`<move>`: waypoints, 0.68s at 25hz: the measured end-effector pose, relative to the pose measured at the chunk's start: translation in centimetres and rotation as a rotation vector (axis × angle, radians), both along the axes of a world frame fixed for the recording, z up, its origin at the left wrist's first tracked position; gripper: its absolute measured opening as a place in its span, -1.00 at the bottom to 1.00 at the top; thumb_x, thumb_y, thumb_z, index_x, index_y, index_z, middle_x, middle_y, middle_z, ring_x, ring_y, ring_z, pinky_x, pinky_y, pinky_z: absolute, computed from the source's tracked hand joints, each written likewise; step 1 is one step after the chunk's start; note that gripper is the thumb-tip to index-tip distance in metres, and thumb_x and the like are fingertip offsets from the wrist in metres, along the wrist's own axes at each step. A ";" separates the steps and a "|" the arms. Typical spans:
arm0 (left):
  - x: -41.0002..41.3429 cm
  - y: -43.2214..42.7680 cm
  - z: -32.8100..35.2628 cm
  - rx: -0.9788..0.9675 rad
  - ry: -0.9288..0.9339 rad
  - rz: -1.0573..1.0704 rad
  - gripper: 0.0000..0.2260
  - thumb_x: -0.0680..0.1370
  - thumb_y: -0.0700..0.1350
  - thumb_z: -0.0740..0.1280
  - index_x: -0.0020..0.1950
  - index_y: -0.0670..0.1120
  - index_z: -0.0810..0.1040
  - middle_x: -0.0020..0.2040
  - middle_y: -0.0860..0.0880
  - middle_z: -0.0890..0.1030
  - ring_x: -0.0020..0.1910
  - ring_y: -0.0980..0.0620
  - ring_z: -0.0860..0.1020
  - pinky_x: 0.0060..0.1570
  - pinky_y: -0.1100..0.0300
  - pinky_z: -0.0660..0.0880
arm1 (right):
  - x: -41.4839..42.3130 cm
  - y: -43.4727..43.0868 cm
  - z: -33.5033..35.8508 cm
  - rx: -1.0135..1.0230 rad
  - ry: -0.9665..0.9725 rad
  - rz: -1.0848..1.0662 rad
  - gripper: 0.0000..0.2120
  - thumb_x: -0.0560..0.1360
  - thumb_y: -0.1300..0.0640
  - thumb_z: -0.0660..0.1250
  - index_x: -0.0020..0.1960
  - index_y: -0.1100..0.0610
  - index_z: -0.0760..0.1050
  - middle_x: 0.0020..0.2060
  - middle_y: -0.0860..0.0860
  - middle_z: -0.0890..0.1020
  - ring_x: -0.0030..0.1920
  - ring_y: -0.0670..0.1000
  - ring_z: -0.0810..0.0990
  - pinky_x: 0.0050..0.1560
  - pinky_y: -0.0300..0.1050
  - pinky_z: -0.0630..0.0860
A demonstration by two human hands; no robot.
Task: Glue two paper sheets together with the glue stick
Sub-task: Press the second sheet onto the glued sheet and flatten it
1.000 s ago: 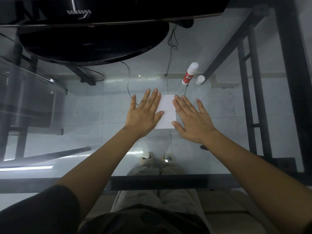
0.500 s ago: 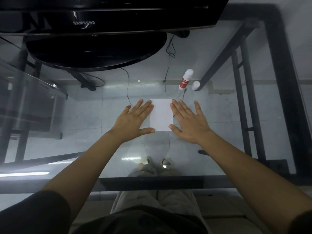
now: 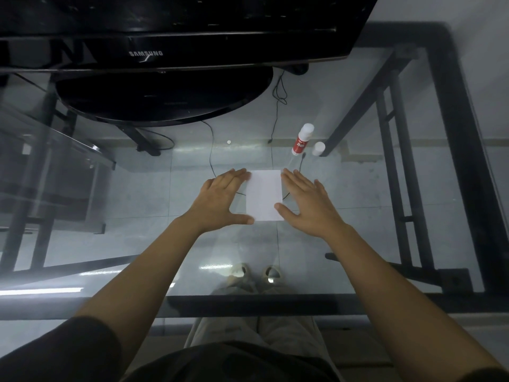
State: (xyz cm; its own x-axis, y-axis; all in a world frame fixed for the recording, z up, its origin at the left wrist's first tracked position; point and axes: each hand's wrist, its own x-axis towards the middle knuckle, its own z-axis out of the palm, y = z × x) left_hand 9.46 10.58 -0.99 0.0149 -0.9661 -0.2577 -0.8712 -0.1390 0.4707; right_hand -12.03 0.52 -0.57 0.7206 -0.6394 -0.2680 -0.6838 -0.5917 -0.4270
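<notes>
A small white paper rectangle (image 3: 264, 195) lies flat on the glass table (image 3: 344, 244); whether it is one sheet or two stacked I cannot tell. My left hand (image 3: 220, 199) rests flat at its left edge, fingers spread, thumb tip at the lower left corner. My right hand (image 3: 308, 205) lies flat at its right edge, thumb touching the paper. Neither hand grips anything. The glue stick (image 3: 302, 139), white with a red label, lies uncapped beyond the paper to the right, with its white cap (image 3: 318, 148) beside it.
A black Samsung monitor (image 3: 165, 48) with a round base (image 3: 165, 100) stands at the back of the table. Cables (image 3: 278, 92) hang behind it. The table's black frame (image 3: 454, 161) runs along the right and front edges. My legs and shoes show through the glass.
Both hands have slid outward off the paper, the left hand furthest, so that most of the sheet now shows between them. The view has tilted slightly.
</notes>
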 end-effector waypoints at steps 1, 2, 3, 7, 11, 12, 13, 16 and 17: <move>0.1 0.1 0.3 0.010 0.038 0.010 -0.08 0.30 0.35 0.36 0.49 0.03 0.01 0.53 0.00 0.11 0.48 -0.01 0.08 0.39 -0.04 0.06 | -0.5 0.0 0.0 0.012 -0.058 -0.043 -0.36 0.53 -0.19 0.10 0.50 0.06 0.00 0.51 -0.02 0.09 0.50 0.00 0.00 0.43 0.10 -0.06; 0.1 0.1 0.7 0.004 0.086 0.035 -0.08 0.31 0.36 0.33 0.50 0.03 -0.01 0.53 0.00 0.10 0.48 0.00 0.08 0.39 -0.02 0.06 | -1.0 0.0 0.0 0.018 -0.107 -0.093 -0.39 0.55 -0.17 0.09 0.49 0.07 0.02 0.51 0.00 0.12 0.50 0.00 0.02 0.43 0.08 -0.01; 0.0 -0.1 1.1 -0.027 0.139 0.075 -0.12 0.33 0.36 0.30 0.50 0.03 0.01 0.53 -0.01 0.12 0.47 0.00 0.10 0.37 0.02 0.08 | -1.7 0.0 0.0 0.011 -0.130 -0.143 -0.41 0.56 -0.15 0.06 0.49 0.07 0.03 0.50 0.01 0.12 0.49 0.00 0.03 0.44 0.06 0.02; -1.7 -4.3 2.7 -0.191 0.299 0.273 -0.49 0.52 0.08 0.29 0.42 -0.05 0.29 0.36 -0.08 0.45 0.31 -0.03 0.40 0.22 0.22 0.26 | -3.8 0.1 -0.8 -0.092 0.067 -0.220 -0.42 0.58 -0.13 -0.07 0.50 0.09 -0.13 0.52 0.03 -0.06 0.49 -0.01 -0.16 0.42 -0.04 -0.21; -4.0 -10.4 3.7 -0.211 0.317 0.285 -0.53 0.46 0.01 0.40 0.33 -0.08 0.42 0.24 -0.09 0.54 0.10 0.02 0.51 0.03 0.25 0.38 | -4.1 0.3 -1.5 -0.128 0.204 -0.213 -0.37 0.52 -0.21 -0.24 0.48 0.07 -0.27 0.51 0.03 -0.17 0.47 0.00 -0.28 0.39 0.00 -0.31; -4.5 -11.4 3.7 -0.207 0.333 0.268 -0.51 0.44 0.02 0.42 0.32 -0.08 0.42 0.24 -0.09 0.53 0.09 0.02 0.51 0.01 0.24 0.38 | -4.0 0.3 -1.6 -0.133 0.208 -0.214 -0.36 0.50 -0.22 -0.27 0.48 0.06 -0.29 0.51 0.02 -0.18 0.47 0.01 -0.27 0.39 0.01 -0.31; -4.9 -12.1 3.6 -0.207 0.352 0.258 -0.50 0.42 0.03 0.44 0.30 -0.08 0.43 0.23 -0.09 0.54 0.08 0.02 0.51 0.00 0.24 0.38 | -4.1 0.3 -1.7 -0.136 0.209 -0.214 -0.36 0.49 -0.22 -0.28 0.47 0.06 -0.30 0.52 0.02 -0.17 0.48 0.01 -0.26 0.39 0.01 -0.31; -5.5 -13.3 3.2 -0.229 0.376 0.236 -0.59 0.41 0.00 0.46 0.18 -0.11 0.49 0.14 -0.08 0.59 0.06 0.01 0.54 -0.03 0.25 0.36 | -4.2 0.3 -1.9 -0.134 0.197 -0.206 -0.36 0.52 -0.22 -0.26 0.48 0.08 -0.29 0.52 0.03 -0.17 0.49 0.02 -0.24 0.40 0.01 -0.28; -5.6 -13.6 3.2 -0.235 0.389 0.233 -0.64 0.41 -0.02 0.46 0.13 -0.12 0.51 0.10 -0.08 0.61 0.05 0.02 0.54 -0.04 0.30 0.36 | -4.3 0.2 -1.9 -0.140 0.196 -0.204 -0.37 0.53 -0.21 -0.24 0.48 0.08 -0.28 0.52 0.03 -0.16 0.49 0.02 -0.23 0.40 0.01 -0.28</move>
